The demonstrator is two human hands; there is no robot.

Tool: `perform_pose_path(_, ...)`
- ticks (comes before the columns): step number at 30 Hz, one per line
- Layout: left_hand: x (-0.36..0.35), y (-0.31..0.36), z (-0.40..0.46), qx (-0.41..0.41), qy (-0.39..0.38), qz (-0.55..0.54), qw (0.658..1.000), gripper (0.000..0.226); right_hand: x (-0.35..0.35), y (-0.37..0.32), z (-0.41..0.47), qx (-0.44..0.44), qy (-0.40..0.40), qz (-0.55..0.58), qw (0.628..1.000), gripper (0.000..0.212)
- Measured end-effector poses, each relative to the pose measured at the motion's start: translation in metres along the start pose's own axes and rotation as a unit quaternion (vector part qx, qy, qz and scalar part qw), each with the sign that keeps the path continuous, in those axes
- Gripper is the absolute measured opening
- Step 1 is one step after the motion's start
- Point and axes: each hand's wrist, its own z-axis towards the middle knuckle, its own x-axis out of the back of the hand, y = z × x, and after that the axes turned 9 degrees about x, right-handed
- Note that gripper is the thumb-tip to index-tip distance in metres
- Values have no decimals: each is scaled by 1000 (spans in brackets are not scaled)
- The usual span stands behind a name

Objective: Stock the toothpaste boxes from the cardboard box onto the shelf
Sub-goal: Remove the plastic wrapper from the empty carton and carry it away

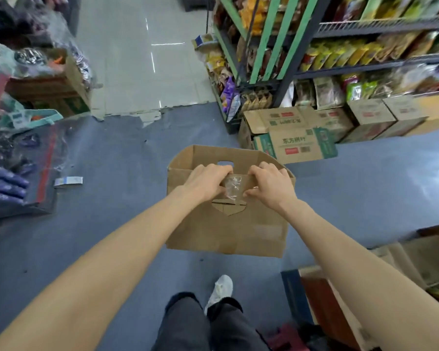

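Both hands grip the near top edge of the cardboard box. Left hand has its fingers curled over the edge just left of a patch of crumpled clear tape; right hand curls over the same edge just right of the tape, thumb on the outer face. The tape lies between the two hands, with a handle cutout in the box face right below it. A second cutout shows in the far wall. The box is open at the top and stands on the blue floor, directly ahead of the person; its inside is hidden behind the near wall and the hands, so no toothpaste boxes can be seen.

Below the box, a white shoe and dark trousers show at the bottom edge. Beyond the box to the right lies a green-printed carton, touching other brown cartons at the foot of the shelf, which holds colourful snack packets. Near the right arm, low down, are more cartons, blurred. To the left, well apart from the box, a small white-and-blue packet lies on the floor beside bagged goods. Further off the floor turns to pale tile.
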Motion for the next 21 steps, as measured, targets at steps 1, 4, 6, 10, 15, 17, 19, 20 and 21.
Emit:
perform_pose_path(1,4,10,22,-14,-3,8,1000,20,8,18,9,-10,-1,7,1000,48)
perform_pose_path(4,14,35,85,-55,-6,32,998,20,27,66,30,-37,10,17,999,44)
perform_pose_path(6,23,51,125,-82,-8,45,996,21,36,95,44,-66,20,28,997,43)
perform_pose_path(10,36,78,205,-127,-18,67,989,20,49,149,82,-114,38,45,992,40)
perform_pose_path(15,38,100,313,-185,-31,79,979,21,62,215,139,-166,45,51,984,37)
perform_pose_path(17,38,107,351,-215,-27,91,972,21,65,238,159,-183,45,52,981,36)
perform_pose_path(19,37,115,385,-241,-24,103,965,21,68,258,175,-204,50,53,976,36)
perform_pose_path(20,37,120,400,-251,-22,110,962,22,68,267,182,-214,54,54,974,35)
perform_pose_path(21,37,125,414,-257,-19,115,959,23,70,277,189,-223,57,55,972,34)
